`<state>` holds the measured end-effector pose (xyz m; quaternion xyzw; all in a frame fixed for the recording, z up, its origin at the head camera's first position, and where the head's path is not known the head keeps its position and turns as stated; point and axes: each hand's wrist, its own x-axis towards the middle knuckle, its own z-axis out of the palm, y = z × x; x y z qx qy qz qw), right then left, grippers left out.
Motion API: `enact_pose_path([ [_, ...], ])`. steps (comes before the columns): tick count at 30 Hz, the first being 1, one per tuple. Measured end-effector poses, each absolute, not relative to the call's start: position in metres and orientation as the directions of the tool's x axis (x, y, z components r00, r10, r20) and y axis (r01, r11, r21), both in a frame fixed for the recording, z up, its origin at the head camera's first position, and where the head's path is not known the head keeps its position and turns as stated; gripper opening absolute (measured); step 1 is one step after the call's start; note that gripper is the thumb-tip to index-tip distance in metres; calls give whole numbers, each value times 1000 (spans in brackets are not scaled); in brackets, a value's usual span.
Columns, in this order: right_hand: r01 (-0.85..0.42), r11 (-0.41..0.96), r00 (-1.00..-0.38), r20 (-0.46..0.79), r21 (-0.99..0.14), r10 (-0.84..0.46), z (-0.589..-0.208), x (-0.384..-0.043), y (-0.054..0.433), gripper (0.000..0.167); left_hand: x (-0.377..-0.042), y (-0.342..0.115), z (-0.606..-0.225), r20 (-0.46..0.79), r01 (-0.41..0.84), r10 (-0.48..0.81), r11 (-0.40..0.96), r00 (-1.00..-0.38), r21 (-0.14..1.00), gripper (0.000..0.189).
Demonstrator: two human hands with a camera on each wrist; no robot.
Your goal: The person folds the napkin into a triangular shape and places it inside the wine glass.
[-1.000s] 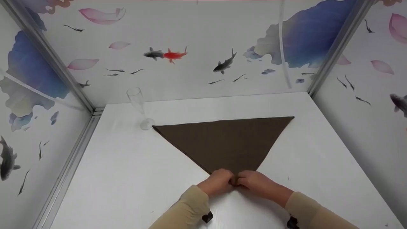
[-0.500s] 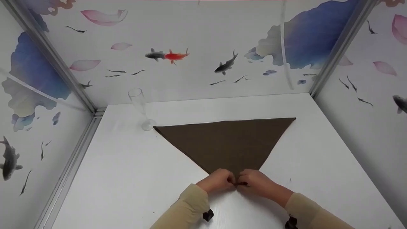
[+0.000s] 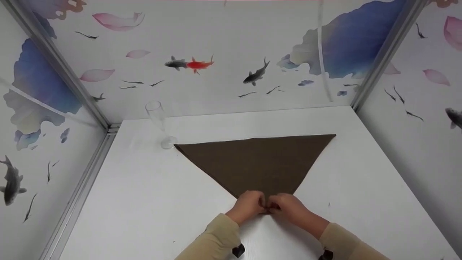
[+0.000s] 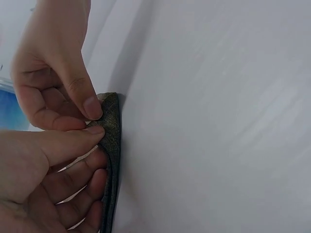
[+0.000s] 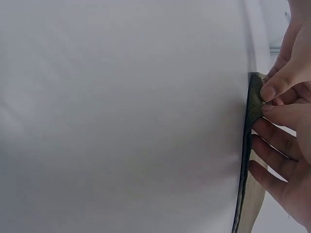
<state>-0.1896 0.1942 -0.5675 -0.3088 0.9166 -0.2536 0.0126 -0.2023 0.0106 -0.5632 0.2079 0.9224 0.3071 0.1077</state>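
Note:
A dark brown cloth napkin (image 3: 252, 162), folded into a triangle, lies flat with its long edge at the back and its point towards the person. My left hand (image 3: 249, 205) and right hand (image 3: 290, 207) meet at that near point and pinch it between thumbs and fingers. In the left wrist view the cloth's near end (image 4: 112, 121) is turned up in a small fold, under both thumbs. From the right wrist the layered edge (image 5: 245, 160) of the cloth shows beside the right hand's fingers. The fingertips beneath the fold are partly hidden.
A clear stemmed glass (image 3: 157, 115) stands at the back left, its foot close to the napkin's left corner. The white table (image 3: 137, 202) is enclosed by printed panels at the back and both sides, with metal rails (image 3: 85, 184) along the left.
Both hands stay at the napkin's near point, with small shifts of fingers and wrists. The forearms have drawn slightly closer together. The rest of the napkin and the glass have not moved.

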Motion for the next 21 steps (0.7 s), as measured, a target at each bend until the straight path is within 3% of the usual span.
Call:
enact_pose_path([
  [6,-566,691,-806,127,-449,-578,-566,-189,191,19,-202,15,-562,-45,376,456,782,-889,497,11],
  [14,-717,648,-696,207,-258,-687,-567,-186,191,8,-199,16,-557,-32,457,512,792,-858,405,9],
  [21,-751,638,-660,212,-167,-721,-567,-186,190,10,-195,16,-557,-15,499,543,781,-840,376,7],
])
